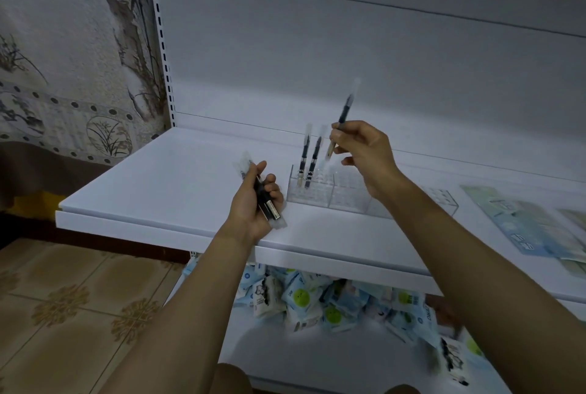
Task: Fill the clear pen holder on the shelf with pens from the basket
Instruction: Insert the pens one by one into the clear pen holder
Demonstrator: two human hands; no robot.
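Nearest me, the person's two forearms (pixel 475 267) rise over the front edge of the white shelf (pixel 152 191). Their left hand (pixel 253 203) hovers just above that edge, fingers and thumb wrapped round a small bundle of pens (pixel 264 200). I'd guess it is kept close as a ready supply, to save trips to the basket, which I cannot see from here.

The right hand (pixel 364 152) is raised over the clear pen holder (pixel 336 195), pinching a single pen (pixel 345 110) between thumb and fingertips. Its cap is up and its pale tip down, tilted toward the open holes. Gripping it partway up the barrel leaves the tip free to find a hole.

The holder sits mid-shelf, set back from the front edge. Two pens (pixel 309 156) stand near its left end, leaning slightly, and the rest of the grid looks unfilled, so the job seems barely begun.

Flat printed cards (pixel 523 225) lie toward the right edge, and packets (pixel 317 295) are heaped on the lower shelf (pixel 301 362).
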